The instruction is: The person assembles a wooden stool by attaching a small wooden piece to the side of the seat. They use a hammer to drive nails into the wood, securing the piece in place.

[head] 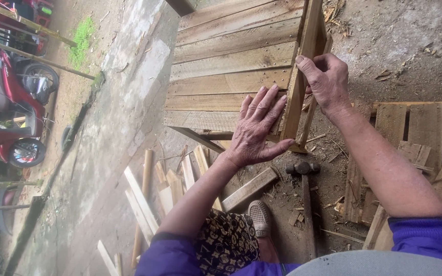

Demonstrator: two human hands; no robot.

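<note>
A wooden pallet-like panel (231, 61) of horizontal planks lies in front of me on the dirt. My left hand (258, 128) lies flat with spread fingers on its near edge, holding nothing. My right hand (326, 82) grips an upright wooden slat (296, 97) that runs along the panel's right side. A hammer (305, 199) with a wooden handle lies on the ground just below my left hand, untouched.
Loose wood offcuts (149, 199) lie scattered at lower left. More plank panels (415, 133) lie at the right. My foot in a beige shoe (260, 217) is near the hammer. Red motorbikes (11, 102) stand at the far left beside a concrete strip (124, 102).
</note>
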